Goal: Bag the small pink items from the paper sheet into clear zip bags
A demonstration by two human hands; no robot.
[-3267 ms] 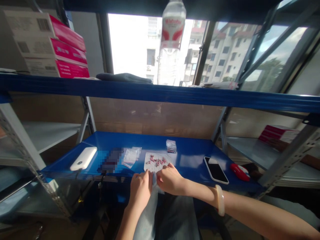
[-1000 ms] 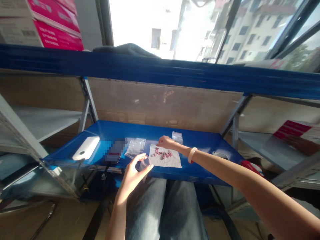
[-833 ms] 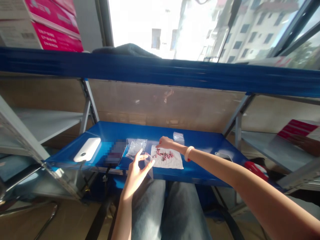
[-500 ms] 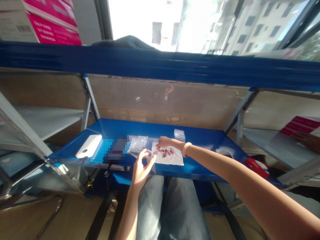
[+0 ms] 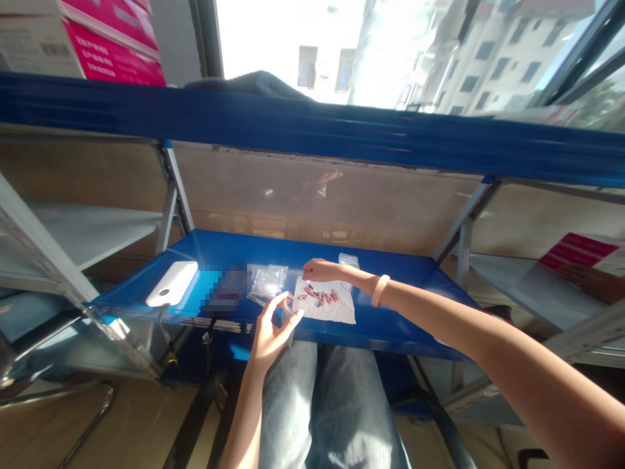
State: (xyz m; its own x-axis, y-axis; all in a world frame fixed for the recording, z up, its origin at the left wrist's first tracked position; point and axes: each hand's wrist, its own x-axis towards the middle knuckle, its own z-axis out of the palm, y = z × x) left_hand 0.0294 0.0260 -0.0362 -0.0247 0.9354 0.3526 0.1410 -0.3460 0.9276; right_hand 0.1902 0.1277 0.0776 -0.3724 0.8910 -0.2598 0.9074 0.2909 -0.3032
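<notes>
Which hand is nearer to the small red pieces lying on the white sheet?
Right. The right hand is just above the red pieces, at the sheet's far edge. The left hand is off the sheet's near-left corner, holding a small clear bag.

The shelf is glossy blue painted metal. A matt white paper sheet lies on it beside clear, shiny plastic bags. The power bank is smooth white plastic. The back panel looks like polished wood.
</notes>
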